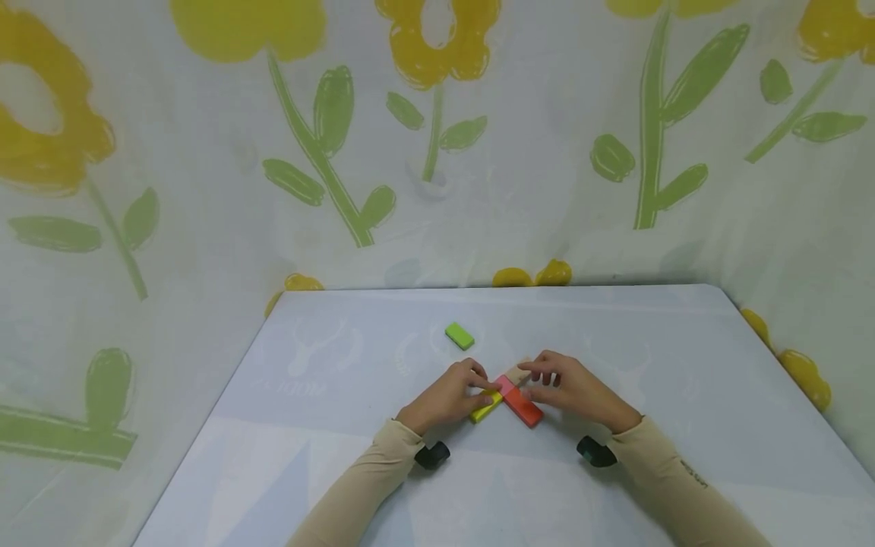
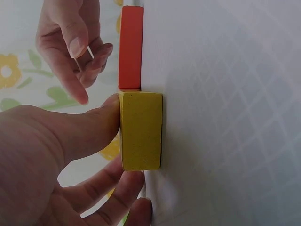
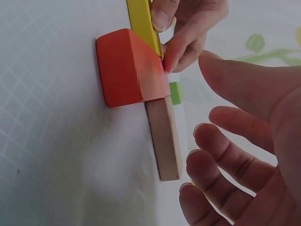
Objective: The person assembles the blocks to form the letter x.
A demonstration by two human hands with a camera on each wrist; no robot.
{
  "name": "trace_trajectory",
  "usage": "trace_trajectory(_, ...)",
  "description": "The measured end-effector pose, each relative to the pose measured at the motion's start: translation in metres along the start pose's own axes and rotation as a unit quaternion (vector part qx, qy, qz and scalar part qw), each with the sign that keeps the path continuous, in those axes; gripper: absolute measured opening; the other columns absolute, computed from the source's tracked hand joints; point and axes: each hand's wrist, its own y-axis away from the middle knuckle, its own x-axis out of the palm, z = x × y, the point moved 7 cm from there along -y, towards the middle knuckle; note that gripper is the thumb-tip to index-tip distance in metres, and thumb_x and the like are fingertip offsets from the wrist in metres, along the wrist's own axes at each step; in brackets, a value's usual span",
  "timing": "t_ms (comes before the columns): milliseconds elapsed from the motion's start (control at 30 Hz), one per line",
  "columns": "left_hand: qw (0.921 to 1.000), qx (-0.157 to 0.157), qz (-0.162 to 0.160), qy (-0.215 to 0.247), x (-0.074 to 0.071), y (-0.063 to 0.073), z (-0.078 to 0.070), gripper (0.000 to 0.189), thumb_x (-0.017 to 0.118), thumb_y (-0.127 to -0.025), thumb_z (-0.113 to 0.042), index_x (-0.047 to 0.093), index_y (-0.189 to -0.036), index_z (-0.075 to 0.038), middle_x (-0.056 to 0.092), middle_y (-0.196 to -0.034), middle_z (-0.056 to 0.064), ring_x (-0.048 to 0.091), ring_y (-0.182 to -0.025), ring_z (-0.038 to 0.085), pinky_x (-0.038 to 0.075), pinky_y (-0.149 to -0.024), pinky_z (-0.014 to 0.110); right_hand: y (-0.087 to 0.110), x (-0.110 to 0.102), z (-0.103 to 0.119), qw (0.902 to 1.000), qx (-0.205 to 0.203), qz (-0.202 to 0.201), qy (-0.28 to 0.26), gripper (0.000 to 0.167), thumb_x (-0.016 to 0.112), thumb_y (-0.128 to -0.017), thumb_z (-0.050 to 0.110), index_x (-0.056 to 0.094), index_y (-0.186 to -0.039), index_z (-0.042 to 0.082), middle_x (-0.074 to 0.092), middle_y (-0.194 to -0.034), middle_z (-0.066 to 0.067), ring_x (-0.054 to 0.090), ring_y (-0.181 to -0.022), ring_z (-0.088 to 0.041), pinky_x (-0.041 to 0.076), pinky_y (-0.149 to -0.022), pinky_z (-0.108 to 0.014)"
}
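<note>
A yellow block [image 1: 486, 407], a pink block [image 1: 504, 384], an orange-red block [image 1: 522, 408] and a plain wooden block [image 1: 517, 374] lie end to end in a cross-like shape, the pink one at their meeting point. My left hand [image 1: 447, 395] holds the yellow block, its thumb on top and other fingers along the far side in the left wrist view. Its index fingertip touches the pink block or comes very near it. My right hand [image 1: 574, 391] hovers by the wooden and orange-red blocks, fingers spread and loosely bent, with nothing in its grasp.
A green block [image 1: 459, 336] lies alone farther back on the pale tabletop [image 1: 328, 486]. Behind and beside the table hangs a flower-printed curtain [image 1: 519, 197]. Dark wrist devices [image 1: 433, 456] sit under both sleeves.
</note>
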Motion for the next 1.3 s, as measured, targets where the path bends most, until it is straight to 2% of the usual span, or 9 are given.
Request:
trace_trajectory(133,1.0000,-0.008,-0.001,0.005,0.000,0.000,0.001,0.028,0.074,-0.097,-0.019,0.077,-0.124,-0.015,0.061,-0.123,0.005,0.054,-0.113,0.018,0.049,-0.099,0.031,0.000,0.003,-0.001,0.9999,0.005,0.013,0.004,0.047,0.080,-0.091,0.022,0.069,-0.133,0.004,0.065,-0.096,0.003,0.054,-0.085,-0.007,0.050,-0.073,-0.023)
trace_trajectory(400,0.9999,0.009,-0.003,0.004,0.000,0.001,-0.002,0.027,0.073,-0.097,-0.016,0.076,-0.124,-0.013,0.061,-0.122,0.006,0.055,-0.112,0.018,0.049,-0.098,0.030,0.001,0.010,-0.003,0.9996,0.014,0.025,0.002,0.052,0.084,-0.087,0.025,0.070,-0.132,0.002,0.061,-0.091,0.001,0.051,-0.079,-0.009,0.047,-0.066,-0.022)
trace_trajectory(567,1.0000,0.006,-0.004,0.006,0.000,0.001,-0.001,0.027,0.073,-0.097,-0.017,0.077,-0.124,-0.014,0.061,-0.123,0.006,0.055,-0.113,0.018,0.049,-0.099,0.031,0.001,0.014,-0.006,0.9992,0.027,0.031,0.005,0.056,0.085,-0.087,0.032,0.070,-0.133,0.005,0.059,-0.091,0.002,0.051,-0.079,-0.010,0.047,-0.065,-0.022)
trace_trajectory(833,0.9999,0.012,-0.008,0.003,-0.001,0.001,-0.002,0.027,0.073,-0.097,-0.017,0.077,-0.123,-0.013,0.061,-0.122,0.006,0.055,-0.112,0.018,0.049,-0.098,0.030,0.001,0.020,-0.007,0.9985,0.025,0.047,0.014,0.049,0.085,-0.086,0.032,0.073,-0.130,0.013,0.057,-0.092,0.001,0.050,-0.080,-0.012,0.044,-0.064,-0.021)
trace_trajectory(1300,1.0000,0.000,-0.003,0.006,0.000,0.002,0.000,0.027,0.072,-0.098,-0.019,0.077,-0.124,-0.014,0.060,-0.123,0.005,0.054,-0.113,0.018,0.049,-0.100,0.031,0.001,0.023,-0.005,0.9976,0.027,0.060,0.022,0.055,0.086,-0.086,0.030,0.070,-0.135,0.011,0.056,-0.092,-0.001,0.049,-0.078,-0.012,0.042,-0.062,-0.020)
